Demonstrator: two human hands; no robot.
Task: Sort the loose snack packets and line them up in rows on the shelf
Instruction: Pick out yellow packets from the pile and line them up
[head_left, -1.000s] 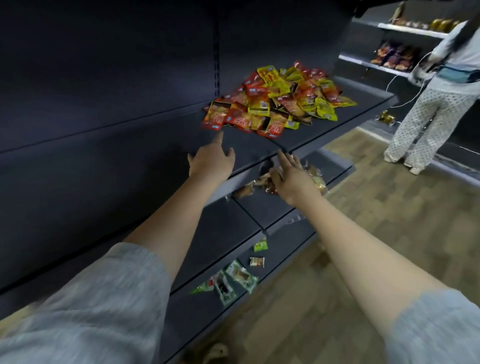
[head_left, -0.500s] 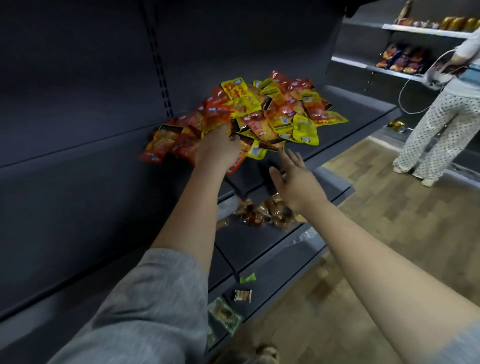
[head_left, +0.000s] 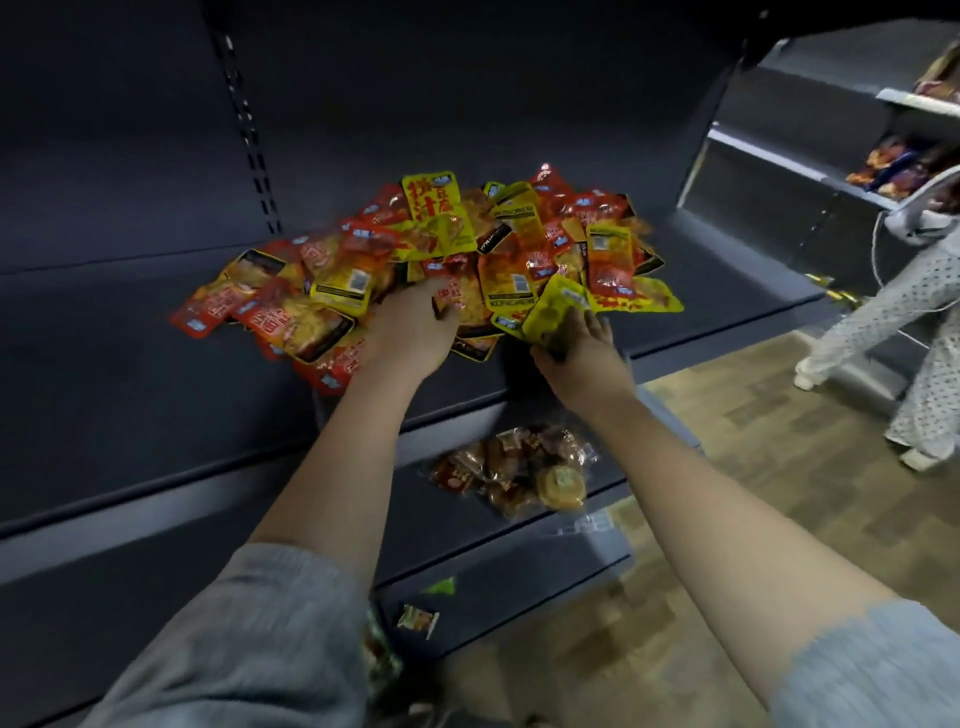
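A loose heap of red and yellow snack packets (head_left: 452, 249) lies on a dark shelf (head_left: 130, 364) at chest height. My left hand (head_left: 410, 332) rests in the front middle of the heap, its fingers curled down among the packets; what it holds is hidden. My right hand (head_left: 584, 353) is at the heap's right front edge and pinches a yellow packet (head_left: 553, 312) between thumb and fingers, lifting its near end.
The shelf to the left of the heap is bare. On the shelf below sits a bag of brown snacks (head_left: 519, 467); small packets (head_left: 418, 621) lie lower still. A person in dotted trousers (head_left: 893, 322) stands at the right by other shelves (head_left: 810, 171).
Both hands have come up from below the shelf edge to the heap. The left hand sank into the packets, and the right hand, empty before, now pinches a yellow packet.
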